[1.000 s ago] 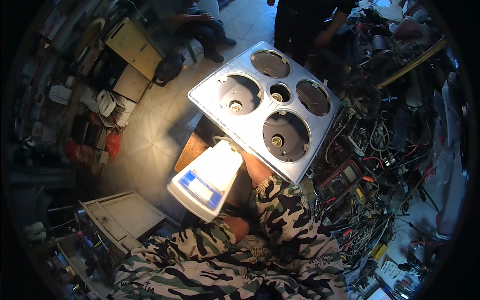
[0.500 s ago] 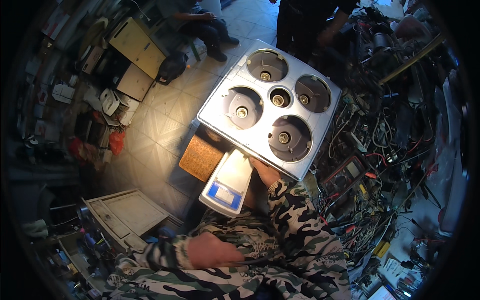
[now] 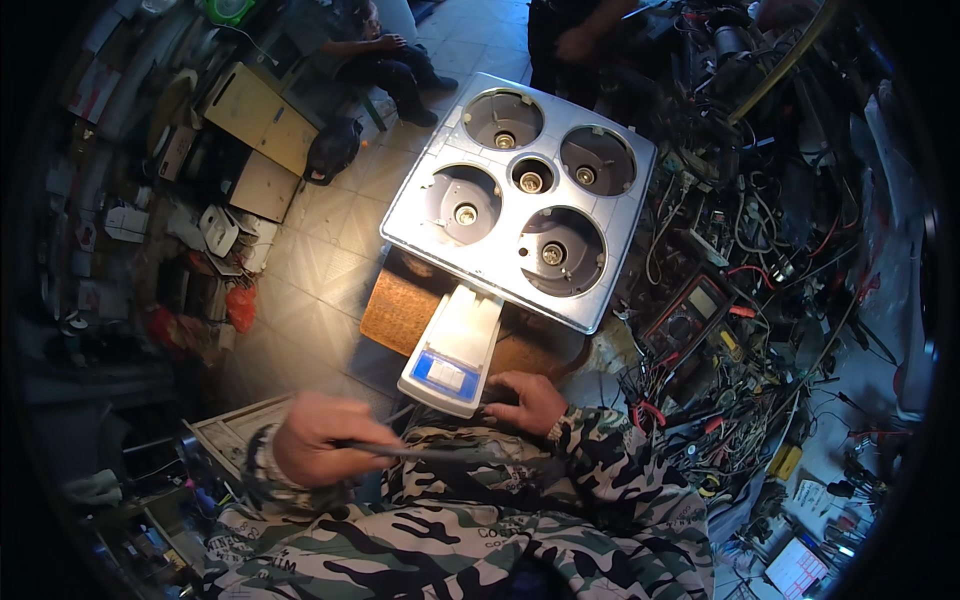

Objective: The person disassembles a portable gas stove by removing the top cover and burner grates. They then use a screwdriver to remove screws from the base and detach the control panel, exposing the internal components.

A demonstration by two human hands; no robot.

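Note:
In front of me a square silver heater-lamp panel [image 3: 520, 260] lies face up, with several large round wells, a smaller middle one and a bare lamp socket in each. A tapering white housing [image 3: 463, 322] with a blue switch section sticks out toward me from under its near edge. My left hand [image 3: 325, 440], lower left, is closed around a thin dark cord-like piece [image 3: 430, 455] that stretches right across my lap. Beside the housing's near end rests my right hand [image 3: 532, 402], fingers loosely extended toward it; whether they touch cannot be told.
Under the panel sits a brown stool top [image 3: 395, 305]. To the right, tangled wires, tools and a multimeter [image 3: 688, 310] crowd the bench. At lower left stands a pale wooden drawer front [image 3: 235, 430]. One person [image 3: 395, 80] sits at the back; another [image 3: 560, 50] stands behind the panel.
My right hand has drawn back from the panel's near edge to the housing's near end. My left hand has risen leftward with the dark piece. The whole view has shifted slightly.

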